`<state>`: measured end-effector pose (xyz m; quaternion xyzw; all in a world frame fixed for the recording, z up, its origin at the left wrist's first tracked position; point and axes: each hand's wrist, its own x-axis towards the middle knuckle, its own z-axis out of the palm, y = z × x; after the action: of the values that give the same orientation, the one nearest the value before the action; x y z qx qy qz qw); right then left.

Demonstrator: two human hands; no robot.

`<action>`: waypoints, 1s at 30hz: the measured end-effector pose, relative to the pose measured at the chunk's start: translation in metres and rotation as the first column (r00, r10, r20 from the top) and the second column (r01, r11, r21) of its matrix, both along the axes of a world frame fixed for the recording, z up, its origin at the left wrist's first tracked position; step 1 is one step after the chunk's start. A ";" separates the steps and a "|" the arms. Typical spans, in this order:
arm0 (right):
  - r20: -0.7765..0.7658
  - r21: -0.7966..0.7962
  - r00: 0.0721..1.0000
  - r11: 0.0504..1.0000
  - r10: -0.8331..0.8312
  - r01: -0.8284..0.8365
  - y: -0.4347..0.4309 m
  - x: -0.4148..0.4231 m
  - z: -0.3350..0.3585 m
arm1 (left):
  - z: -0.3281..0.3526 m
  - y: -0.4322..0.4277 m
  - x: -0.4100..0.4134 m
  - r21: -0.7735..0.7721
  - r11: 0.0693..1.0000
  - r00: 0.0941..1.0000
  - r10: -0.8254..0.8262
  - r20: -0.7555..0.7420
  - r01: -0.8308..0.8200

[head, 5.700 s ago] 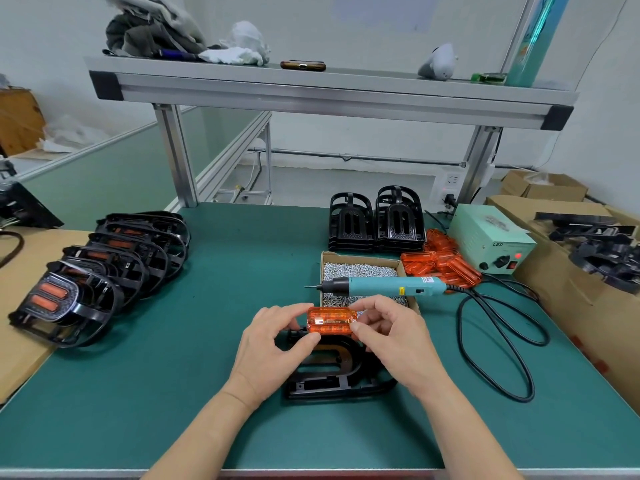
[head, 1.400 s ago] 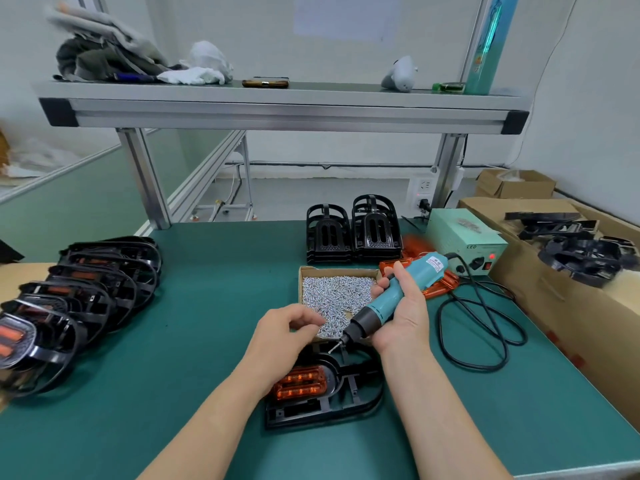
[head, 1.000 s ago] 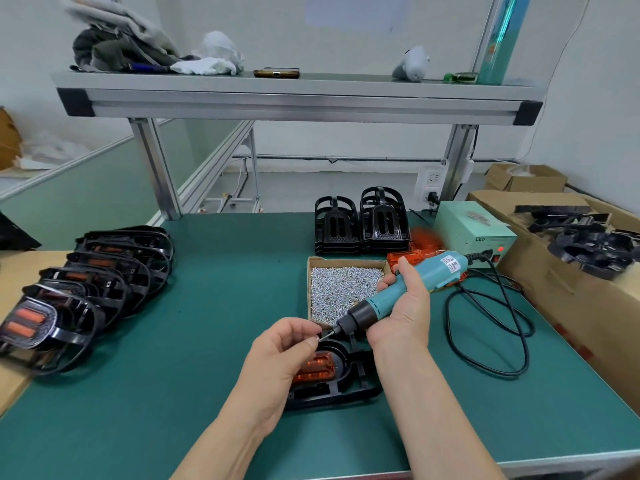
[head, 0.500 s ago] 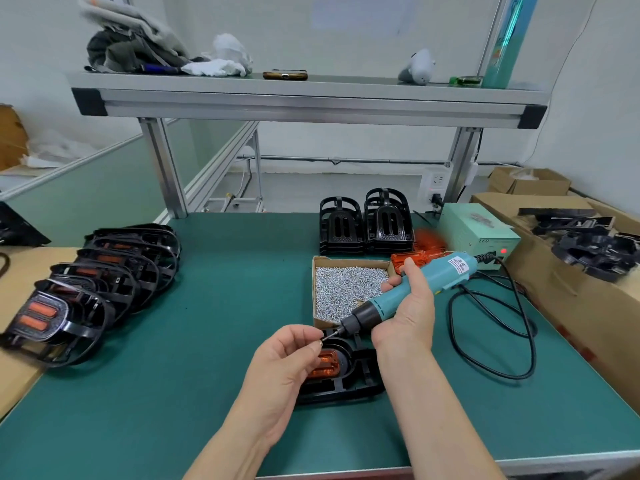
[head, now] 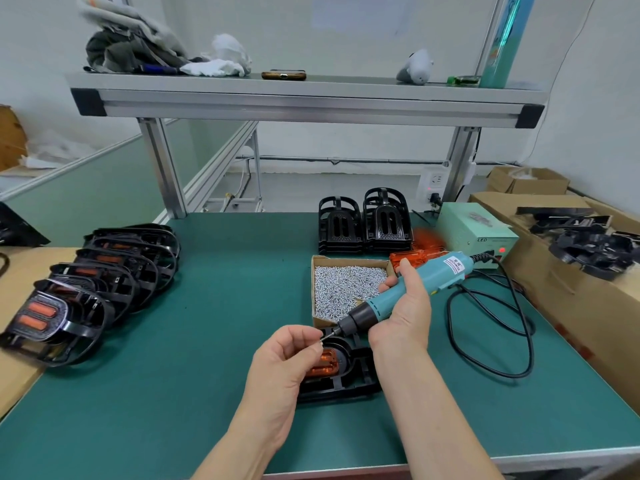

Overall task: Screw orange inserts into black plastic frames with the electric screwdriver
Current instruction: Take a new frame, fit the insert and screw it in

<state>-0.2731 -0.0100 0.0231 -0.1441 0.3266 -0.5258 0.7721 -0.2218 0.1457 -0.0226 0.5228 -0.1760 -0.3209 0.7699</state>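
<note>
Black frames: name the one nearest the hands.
The frame lying flat beneath the left hand, holding an orange insert; the others lie to either side or stand farther back.

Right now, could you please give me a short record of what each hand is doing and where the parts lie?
left hand: pinches what looks like a screw at the bit tip
right hand: grips the electric screwdriver, bit angled down-left
black frame: flat on the green mat, beneath both hands
orange insert: seated in that frame
screw box: open, just behind the frame
finished frames: overlapping row at the left
empty frames: two stacks behind the screw box
</note>
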 end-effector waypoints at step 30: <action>-0.138 -0.022 0.990 1.000 -0.004 0.001 0.006 0.002 -0.007 | -0.006 -0.005 -0.014 0.074 0.913 0.647 0.225 0.728 -0.401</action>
<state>-0.2714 -0.0041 0.0165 -0.1882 0.3735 -0.5190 0.7455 -0.2354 0.1407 -0.0283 0.7122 -0.3251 0.0246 0.6217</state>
